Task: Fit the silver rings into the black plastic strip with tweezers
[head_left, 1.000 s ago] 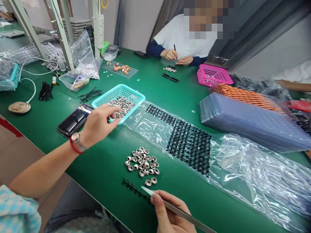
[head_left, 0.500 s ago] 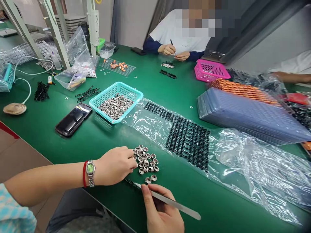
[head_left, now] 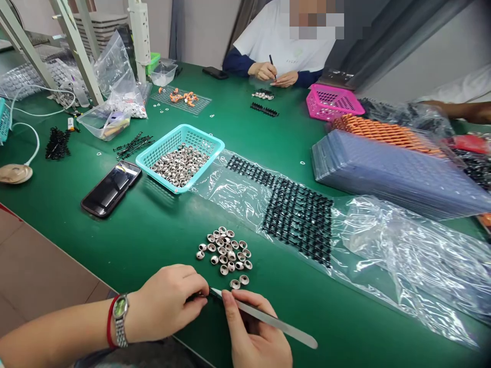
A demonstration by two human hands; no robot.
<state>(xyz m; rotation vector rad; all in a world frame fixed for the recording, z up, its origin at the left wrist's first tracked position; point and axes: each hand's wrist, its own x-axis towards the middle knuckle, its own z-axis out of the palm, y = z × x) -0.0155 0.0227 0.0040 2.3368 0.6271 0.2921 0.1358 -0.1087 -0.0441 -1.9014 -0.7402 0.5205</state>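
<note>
1. Tweezers [head_left: 284,324] are slanting over the bench [head_left: 164,235], clamped in the right hand [head_left: 257,329]; their long axis is running rightward and nearer the person, tips pointing left and away.
2. The left hand [head_left: 166,304] is curling beside those tips, around a mostly hidden black piece [head_left: 210,292]; its grip I cannot tell.
3. Silvery cups [head_left: 230,255] are lying just beyond.
4. Farther, a turquoise basket [head_left: 209,167] is holding more.

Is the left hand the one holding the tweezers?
No, the right hand holds the tweezers, and the left hand is beside their tip.
</note>
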